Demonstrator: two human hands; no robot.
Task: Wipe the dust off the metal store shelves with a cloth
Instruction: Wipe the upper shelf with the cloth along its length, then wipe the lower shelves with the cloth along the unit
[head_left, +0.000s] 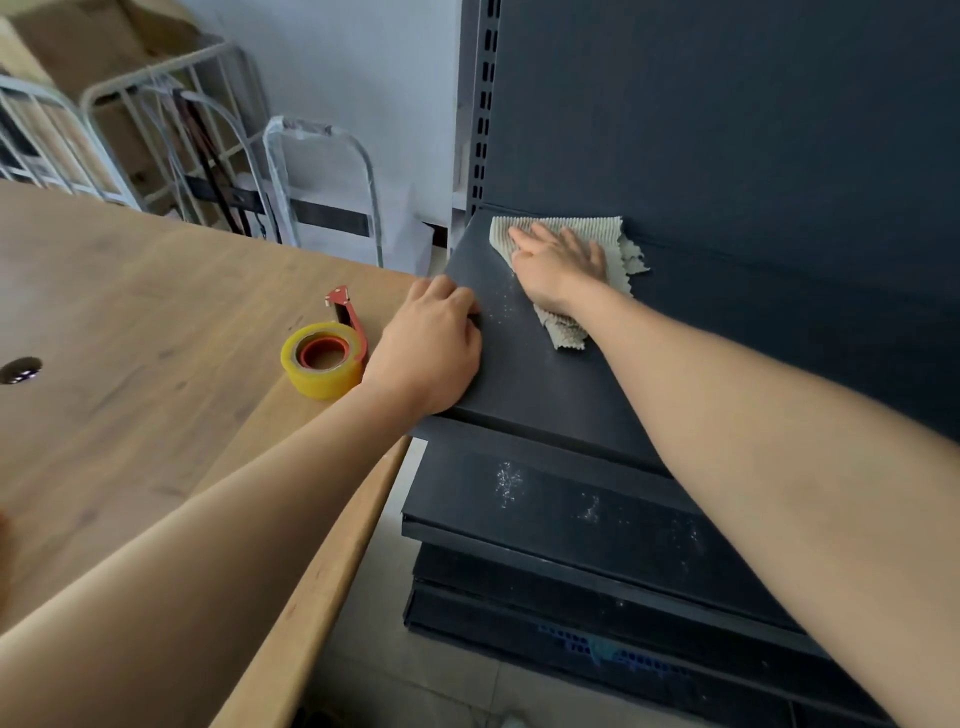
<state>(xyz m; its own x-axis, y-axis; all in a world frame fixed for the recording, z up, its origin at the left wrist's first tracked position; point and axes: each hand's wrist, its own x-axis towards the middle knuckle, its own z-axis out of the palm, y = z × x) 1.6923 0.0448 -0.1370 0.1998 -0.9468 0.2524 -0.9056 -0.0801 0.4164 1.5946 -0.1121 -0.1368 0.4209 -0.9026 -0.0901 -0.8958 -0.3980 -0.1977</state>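
A dark metal shelf (524, 379) juts out from a dark back panel. A beige ribbed cloth (587, 228) lies flat on the shelf near its back left corner. My right hand (558, 267) presses down on the cloth with fingers spread. My left hand (428, 351) curls over the shelf's left edge and grips it. White dust specks dot the shelf between my hands. A lower shelf (550, 506) shows more pale dust patches.
A wooden table (130, 332) stands left of the shelves, with a yellow tape roll in a red dispenser (324, 358) near its right edge. Grey metal frames (322, 176) and cardboard boxes lean by the white wall behind. Tiled floor shows below.
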